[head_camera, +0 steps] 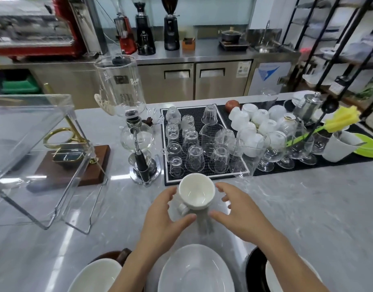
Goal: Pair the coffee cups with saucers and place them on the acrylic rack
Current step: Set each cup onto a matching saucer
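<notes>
- Holding a white coffee cup [196, 193] above the counter [307, 207], the left hand [166, 216] grips its handle side.
- Right hand [240, 211] hovers beside it, fingers [220, 216] spread open.
- White saucer [195, 270] lies nearest; acrylic rack [34, 148] stands left.

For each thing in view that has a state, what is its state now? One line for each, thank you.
white cup: upright, empty, held between both hands
left hand: on the cup's handle side
right hand: fingers spread, at the cup's other side
saucer: bare, no cup on it
acrylic rack: top bare
glasses on mat: upside down
</notes>
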Motion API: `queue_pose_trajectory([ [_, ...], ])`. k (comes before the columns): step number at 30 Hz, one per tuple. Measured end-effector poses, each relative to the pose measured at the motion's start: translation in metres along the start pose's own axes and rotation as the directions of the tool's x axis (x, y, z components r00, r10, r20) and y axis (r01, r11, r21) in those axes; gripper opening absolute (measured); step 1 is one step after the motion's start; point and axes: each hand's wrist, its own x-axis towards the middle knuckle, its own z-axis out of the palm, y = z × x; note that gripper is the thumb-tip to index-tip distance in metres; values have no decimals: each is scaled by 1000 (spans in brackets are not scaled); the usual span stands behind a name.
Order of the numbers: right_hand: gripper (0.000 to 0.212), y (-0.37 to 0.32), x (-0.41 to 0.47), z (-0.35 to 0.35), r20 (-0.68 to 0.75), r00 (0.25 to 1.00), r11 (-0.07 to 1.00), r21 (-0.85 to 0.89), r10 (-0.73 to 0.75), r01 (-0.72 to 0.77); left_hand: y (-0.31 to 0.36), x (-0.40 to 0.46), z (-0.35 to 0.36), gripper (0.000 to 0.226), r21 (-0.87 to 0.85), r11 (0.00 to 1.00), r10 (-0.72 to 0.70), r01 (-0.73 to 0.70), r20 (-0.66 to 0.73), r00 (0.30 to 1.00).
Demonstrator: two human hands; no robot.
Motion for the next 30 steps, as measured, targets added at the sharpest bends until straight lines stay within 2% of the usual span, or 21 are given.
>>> queue_pose_trajectory([
  [4,67,0,31,-2,105,994,997,-80,-9,17,-4,21,6,83,0,999,-41,41,61,997],
  [10,79,7,64,3,201,979,988,-151,10,21,-9,43,17,82,-63,996,-57,68,159,986],
  [17,87,11,75,8,162,987,995,-99,7,9,-15,51,24,83,-114,988,-88,102,122,989],
  [21,77,5,70,3,93,995,998,-62,28,-22,-8,49,21,85,-152,984,-76,88,87,993],
  [26,73,-11,53,-9,20,1000,1000,-30,0,1,11,38,3,88,-180,982,-41,51,60,997],
  [30,79,-24,22,-11,-14,999,999,-2,-49,49,25,11,-10,88,-192,981,-17,21,25,1000],
])
